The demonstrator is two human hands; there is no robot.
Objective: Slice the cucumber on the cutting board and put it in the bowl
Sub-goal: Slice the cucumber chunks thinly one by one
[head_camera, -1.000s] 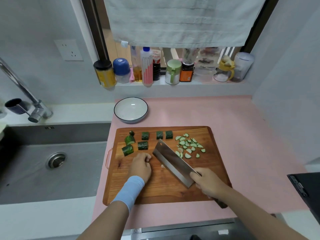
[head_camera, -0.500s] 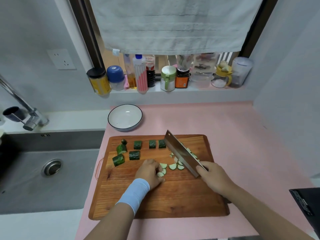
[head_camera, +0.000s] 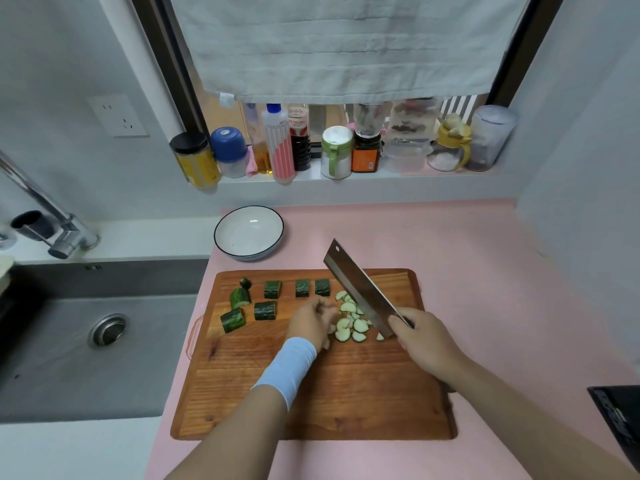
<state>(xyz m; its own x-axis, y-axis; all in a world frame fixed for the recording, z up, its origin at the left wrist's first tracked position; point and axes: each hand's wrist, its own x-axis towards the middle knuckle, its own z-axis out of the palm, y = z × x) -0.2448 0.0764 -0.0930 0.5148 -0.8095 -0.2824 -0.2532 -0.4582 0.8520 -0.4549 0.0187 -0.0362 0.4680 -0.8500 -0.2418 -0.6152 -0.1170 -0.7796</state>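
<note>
Thin cucumber slices point(head_camera: 349, 325) lie in a loose pile at the middle of the wooden cutting board point(head_camera: 311, 393). Several thick dark green cucumber chunks point(head_camera: 272, 289) and a stem end point(head_camera: 245, 282) sit in the board's far left part. My right hand point(head_camera: 420, 337) grips the handle of a cleaver point(head_camera: 356, 289), whose blade slants up and away on the right side of the pile. My left hand point(head_camera: 313, 322), with a light blue wristband, touches the pile's left edge with loosely curled fingers. An empty white bowl point(head_camera: 242, 237) with a dark rim stands beyond the board.
A steel sink point(head_camera: 86, 341) and faucet point(head_camera: 52, 216) lie to the left. Bottles and jars point(head_camera: 284, 143) line the windowsill under a hanging towel. A black object point(head_camera: 620, 417) sits at the right edge. Pink counter surrounds the board.
The cleaver moved from the left of the slices, over them, to their right side and tilted up. My left hand slid right from the chunks to the slice pile.
</note>
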